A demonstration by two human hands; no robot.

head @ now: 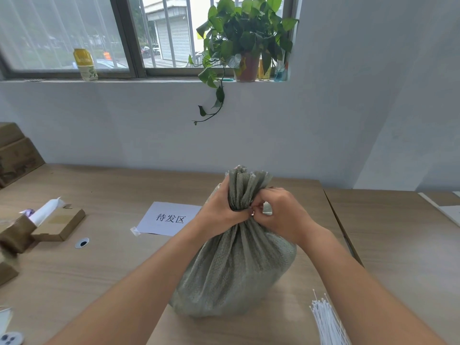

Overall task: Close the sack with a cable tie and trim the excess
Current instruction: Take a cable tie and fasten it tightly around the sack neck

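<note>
Head cam: grey-green woven sack (234, 267) standing on the bench (99, 277), neck bunched up in both hands.
Left hand (219, 207) has its fingers wrapped tight round the gathered neck; right hand (278, 212) is pinching something tiny at the neck, too small to tell if it's a tie. Fabric looks soft, floppy, probably a bit slick, so I'd say the neck is the place to hold. Spare white cable ties (328, 319) lie near the front right.

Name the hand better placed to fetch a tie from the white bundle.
Right hand: the white cable tie bundle lies on its side, and the left hand grips the grey woven sack neck.
</note>
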